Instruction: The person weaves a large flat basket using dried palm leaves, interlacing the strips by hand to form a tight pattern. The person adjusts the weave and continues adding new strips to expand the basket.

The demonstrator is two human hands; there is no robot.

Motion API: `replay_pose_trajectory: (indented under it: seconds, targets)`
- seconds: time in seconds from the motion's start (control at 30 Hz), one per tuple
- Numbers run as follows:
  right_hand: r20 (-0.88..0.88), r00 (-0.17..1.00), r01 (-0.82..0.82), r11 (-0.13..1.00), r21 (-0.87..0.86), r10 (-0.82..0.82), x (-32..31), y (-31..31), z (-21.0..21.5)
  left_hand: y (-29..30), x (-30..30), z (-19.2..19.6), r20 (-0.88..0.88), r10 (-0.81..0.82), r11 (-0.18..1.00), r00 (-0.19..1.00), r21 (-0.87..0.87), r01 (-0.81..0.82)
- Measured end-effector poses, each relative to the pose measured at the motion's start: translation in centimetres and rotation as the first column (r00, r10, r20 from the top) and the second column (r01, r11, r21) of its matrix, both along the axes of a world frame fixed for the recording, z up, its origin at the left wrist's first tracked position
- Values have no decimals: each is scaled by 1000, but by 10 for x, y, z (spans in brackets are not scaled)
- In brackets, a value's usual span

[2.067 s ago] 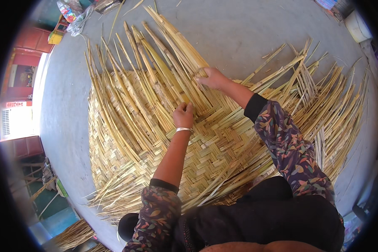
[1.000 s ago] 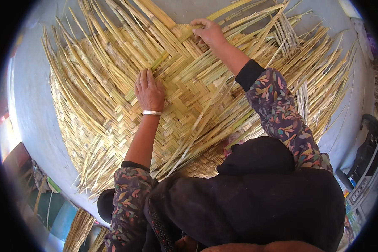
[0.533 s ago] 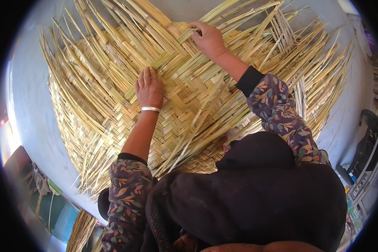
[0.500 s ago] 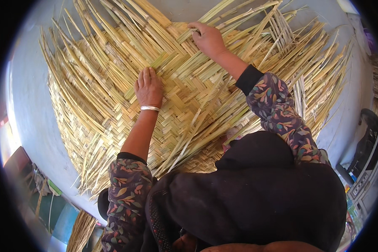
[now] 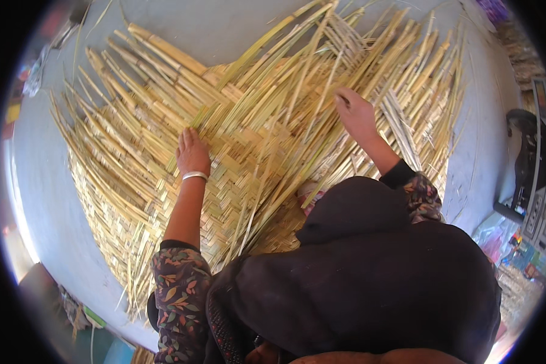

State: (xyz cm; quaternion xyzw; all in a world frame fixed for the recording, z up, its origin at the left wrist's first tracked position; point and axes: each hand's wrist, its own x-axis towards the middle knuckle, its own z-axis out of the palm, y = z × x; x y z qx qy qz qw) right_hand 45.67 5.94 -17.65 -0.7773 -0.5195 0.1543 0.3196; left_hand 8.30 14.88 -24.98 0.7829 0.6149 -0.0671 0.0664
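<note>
A half-woven mat [image 5: 224, 188] of flat, pale yellow-green split reed strips spreads before me, its lower left part in a tight zigzag weave. My left hand [image 5: 193, 155] lies flat on it, fingers stretched out toward a greenish strip at the edge of the weave. Long loose strips [image 5: 145, 79] fan out past it to the upper left. My right hand [image 5: 355, 115] is raised over the loose strips on the right [image 5: 400, 60], its fingers loosely curled. The hand is slightly blurred, and no strip shows in it.
The mat lies on a smooth grey floor [image 5: 54, 176]. At the right edge stand a black and grey appliance-like object [image 5: 531, 164] and clear plastic bags [image 5: 497, 233]. Clutter sits along the lower left rim. My dark-clothed knee [image 5: 358, 209] rises close to the mat.
My right hand has left the strips at the weave's upper edge and moved right and down. The left hand stays flat on the mat. The whole view has shifted slightly.
</note>
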Motion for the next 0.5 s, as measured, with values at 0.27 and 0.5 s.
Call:
replay_pose_trajectory:
  seconds: [0.27,0.5]
  targets:
    - [239,924,356,899,-254,-299,129,-136,-29,-6,10,28,18,118,985,993,-130,-115]
    - [211,962,248,884,-396,-175,109,-121,-25,-46,21,19,445,-15,999,895,41,-3]
